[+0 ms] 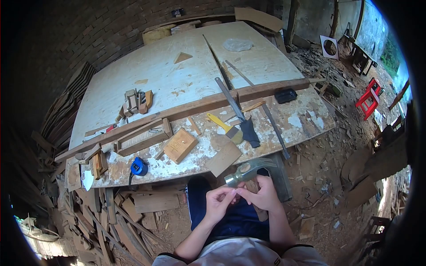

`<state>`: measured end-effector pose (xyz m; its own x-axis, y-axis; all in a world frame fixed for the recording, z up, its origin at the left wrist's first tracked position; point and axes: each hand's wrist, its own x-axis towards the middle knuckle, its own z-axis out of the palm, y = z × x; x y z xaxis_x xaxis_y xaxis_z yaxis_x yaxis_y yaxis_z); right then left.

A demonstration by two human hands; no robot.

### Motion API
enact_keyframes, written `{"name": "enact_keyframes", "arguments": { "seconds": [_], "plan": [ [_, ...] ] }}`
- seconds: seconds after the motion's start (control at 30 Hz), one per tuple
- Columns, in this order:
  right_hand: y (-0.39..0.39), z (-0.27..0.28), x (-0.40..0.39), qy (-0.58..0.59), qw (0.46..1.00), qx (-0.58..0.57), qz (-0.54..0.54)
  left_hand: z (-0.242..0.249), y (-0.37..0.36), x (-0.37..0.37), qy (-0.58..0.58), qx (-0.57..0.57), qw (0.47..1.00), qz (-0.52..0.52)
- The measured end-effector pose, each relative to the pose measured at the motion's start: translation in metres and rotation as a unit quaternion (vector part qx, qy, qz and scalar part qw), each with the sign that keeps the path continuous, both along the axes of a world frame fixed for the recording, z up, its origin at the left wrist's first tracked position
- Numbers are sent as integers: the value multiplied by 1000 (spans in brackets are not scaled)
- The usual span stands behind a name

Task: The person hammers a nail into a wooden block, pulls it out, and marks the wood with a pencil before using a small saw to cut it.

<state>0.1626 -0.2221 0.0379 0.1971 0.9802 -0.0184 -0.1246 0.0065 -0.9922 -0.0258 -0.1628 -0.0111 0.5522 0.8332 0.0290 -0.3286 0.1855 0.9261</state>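
Observation:
My right hand (262,195) is closed around the wooden handle of a claw hammer (245,169), its metal head above my fingers. My left hand (219,203) is closed in a pinch, with its fingertips meeting those of my right hand over my lap. Whatever lies between the fingertips is too small to make out. Just beyond the hammer, a thin brown board piece (224,158) lies at the bench's front edge. Left of it sits a square wooden block (180,145) with a small light spot on top.
The paint-stained workbench (306,126) carries a yellow-handled brush (217,121), a blue tape measure (139,166), a wooden tray (144,138), a black dish (285,95) and long metal bars (276,131). A long beam (191,106) crosses it. Scrap wood (128,226) covers the floor left; a red stool (368,99) stands right.

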Motion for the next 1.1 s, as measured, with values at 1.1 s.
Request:
{"name": "enact_keyframes", "arguments": {
  "seconds": [1.1],
  "plan": [
    [10, -9, -25, 72, 996, -24, -54, 17, 11, 17, 165, 362, 886, 237]
  ]
}}
